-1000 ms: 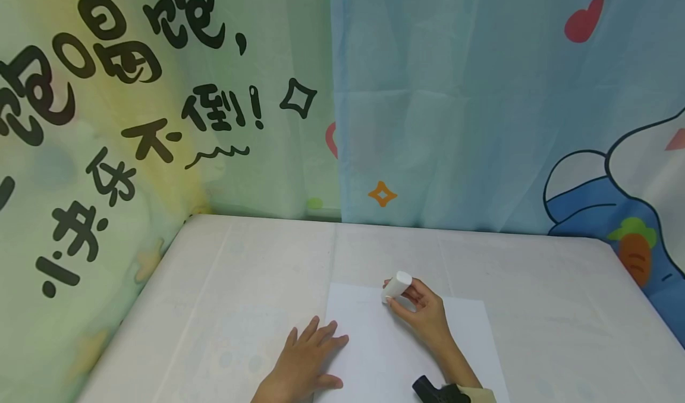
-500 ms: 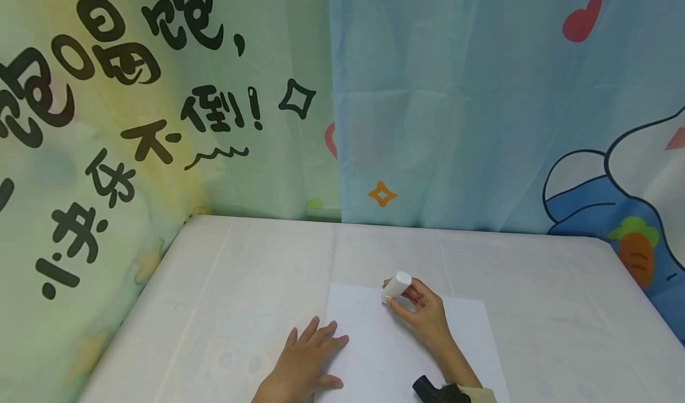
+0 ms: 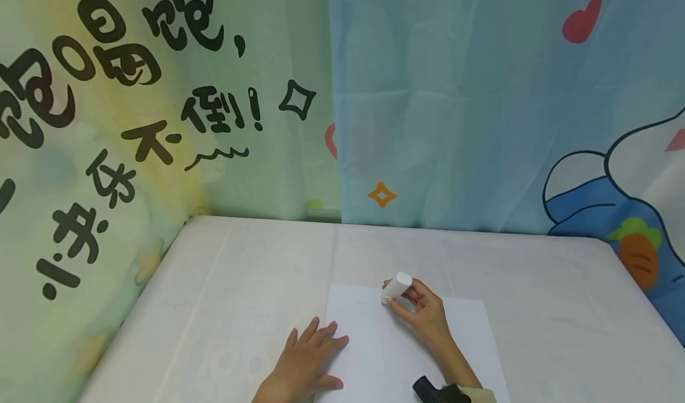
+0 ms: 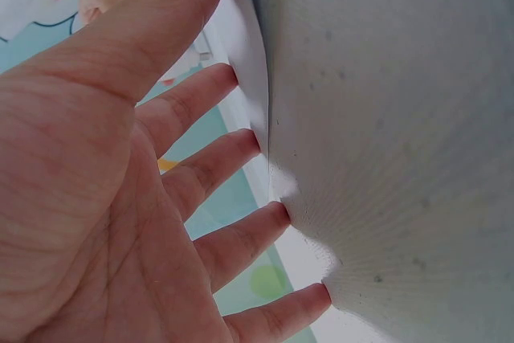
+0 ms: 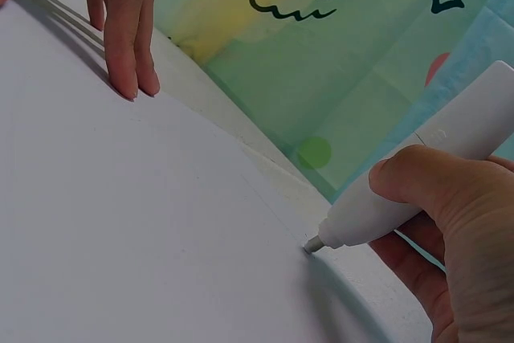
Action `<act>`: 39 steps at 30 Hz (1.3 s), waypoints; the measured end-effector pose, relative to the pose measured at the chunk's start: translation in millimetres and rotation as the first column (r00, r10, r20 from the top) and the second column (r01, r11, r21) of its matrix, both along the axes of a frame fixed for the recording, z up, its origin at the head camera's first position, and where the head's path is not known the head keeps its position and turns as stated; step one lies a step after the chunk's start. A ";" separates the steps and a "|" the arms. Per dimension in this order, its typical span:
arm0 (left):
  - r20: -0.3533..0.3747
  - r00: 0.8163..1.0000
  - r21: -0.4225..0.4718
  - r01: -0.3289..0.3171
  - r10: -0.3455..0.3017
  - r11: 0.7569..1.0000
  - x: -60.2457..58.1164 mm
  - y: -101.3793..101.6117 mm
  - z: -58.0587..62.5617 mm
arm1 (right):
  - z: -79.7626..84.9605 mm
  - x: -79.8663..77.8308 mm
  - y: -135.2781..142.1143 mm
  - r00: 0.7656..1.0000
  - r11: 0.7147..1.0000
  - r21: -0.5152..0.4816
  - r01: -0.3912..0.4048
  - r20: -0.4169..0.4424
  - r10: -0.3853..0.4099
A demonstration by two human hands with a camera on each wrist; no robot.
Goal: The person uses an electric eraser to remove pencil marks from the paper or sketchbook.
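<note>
My right hand (image 3: 425, 314) grips a thick white electric eraser (image 5: 365, 210), thumb on top and fingers beneath the body. The eraser leans, its small grey tip (image 5: 313, 244) down at the sheet of white paper (image 3: 369, 355) near the far edge. In the right wrist view a faint thin line runs up and left from that tip. Spread out on the paper's left edge is my left hand (image 3: 302, 358), its fingertips pressing down on the sheet and the white cloth beside it. The left wrist view shows the palm (image 4: 104, 247), with fingertips against the surface.
A white cloth covers the table (image 3: 241, 272), with fold lines running through it. Printed curtains stand behind and to the left, one green (image 3: 289, 171) with black lettering, one blue (image 3: 455, 123). A black wrist mount (image 3: 439, 391) sits by my right sleeve.
</note>
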State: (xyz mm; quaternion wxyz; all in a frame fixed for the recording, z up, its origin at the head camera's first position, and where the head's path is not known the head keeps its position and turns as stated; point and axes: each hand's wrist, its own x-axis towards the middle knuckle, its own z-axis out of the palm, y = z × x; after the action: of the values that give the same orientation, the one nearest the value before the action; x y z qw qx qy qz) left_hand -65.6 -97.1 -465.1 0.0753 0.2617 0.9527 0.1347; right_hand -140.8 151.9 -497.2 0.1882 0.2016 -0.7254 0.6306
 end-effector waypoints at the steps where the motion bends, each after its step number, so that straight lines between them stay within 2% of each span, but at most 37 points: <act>1: -0.002 1.000 -0.003 0.001 -0.001 1.000 0.0 0.0 0.0 | -0.3 -0.1 0.1 1.000 1.000 0.000 -0.001 -0.001 0.001; 12: -0.021 1.000 -0.008 0.005 -0.005 1.000 0.1 0.0 0.0 | -2.2 -0.6 1.0 1.000 0.999 -0.022 -0.025 0.009 0.026; 21: -0.020 1.000 -0.005 0.006 -0.006 1.000 0.0 0.0 0.6 | -1.4 0.0 -0.7 1.000 1.000 -0.015 -0.020 0.000 0.020; 39: -0.014 1.000 0.001 0.010 -0.010 1.000 0.6 -0.4 0.0 | -5.0 -0.5 0.8 0.999 1.000 0.013 -0.011 0.040 0.010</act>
State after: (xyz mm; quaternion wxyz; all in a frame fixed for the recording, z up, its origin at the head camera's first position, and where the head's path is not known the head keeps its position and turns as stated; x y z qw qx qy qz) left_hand -65.0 -97.5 -465.0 0.0691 0.2676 0.9518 0.1329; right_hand -141.3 152.6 -502.2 0.1690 0.1942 -0.7321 0.6306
